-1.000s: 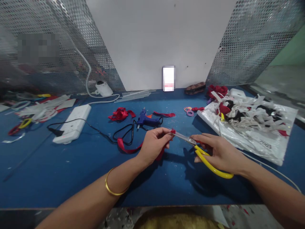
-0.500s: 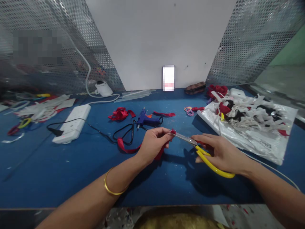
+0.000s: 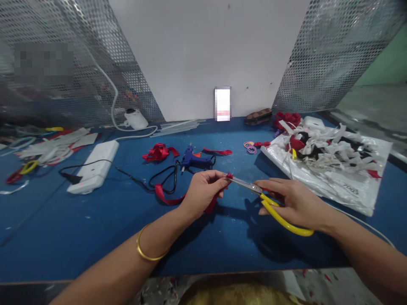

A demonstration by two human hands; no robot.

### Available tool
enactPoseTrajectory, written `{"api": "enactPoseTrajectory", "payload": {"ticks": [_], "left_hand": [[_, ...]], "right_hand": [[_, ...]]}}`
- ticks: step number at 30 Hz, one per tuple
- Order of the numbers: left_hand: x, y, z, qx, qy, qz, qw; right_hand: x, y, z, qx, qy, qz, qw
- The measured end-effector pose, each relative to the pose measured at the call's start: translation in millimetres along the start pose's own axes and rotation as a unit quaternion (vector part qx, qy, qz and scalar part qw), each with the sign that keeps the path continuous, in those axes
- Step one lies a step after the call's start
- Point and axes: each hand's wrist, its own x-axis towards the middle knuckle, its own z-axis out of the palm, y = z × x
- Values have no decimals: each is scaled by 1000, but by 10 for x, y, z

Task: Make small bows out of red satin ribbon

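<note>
Ribbon (image 3: 210,206) is pinched between thumb and fingers of my left hand (image 3: 203,190), its gathered end at the tips of the seemingly near-closed scissors (image 3: 257,189) my right hand (image 3: 291,202) grips. A close, steady pinch should help. Print (image 3: 350,189) on the white bag (image 3: 361,202) is too blurred to read.

A thin, smooth, gold-coloured bangle (image 3: 143,255) is worn around the left forearm (image 3: 122,269). The left hand (image 3: 203,189), right hand (image 3: 297,203) and right forearm (image 3: 359,248) are seen bare. Mustard-coloured cloth (image 3: 233,295), perhaps clothing, is partly shown at the near edge.
</note>
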Motion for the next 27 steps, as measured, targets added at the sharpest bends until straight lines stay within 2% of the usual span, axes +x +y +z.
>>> {"api": "enactPoseTrajectory", "payload": {"ticks": [13, 21, 27], "left_hand": [[26, 0, -31, -20, 4, 6, 1000], [4, -5, -7, 22, -12, 5, 1000], [1, -20, -2, 29, -18, 6, 999]], "right_hand": [[12, 42, 12, -15, 27, -18, 999], [11, 28, 40, -29, 7, 12, 999], [8, 38, 33, -16, 8, -9, 1000]]}}
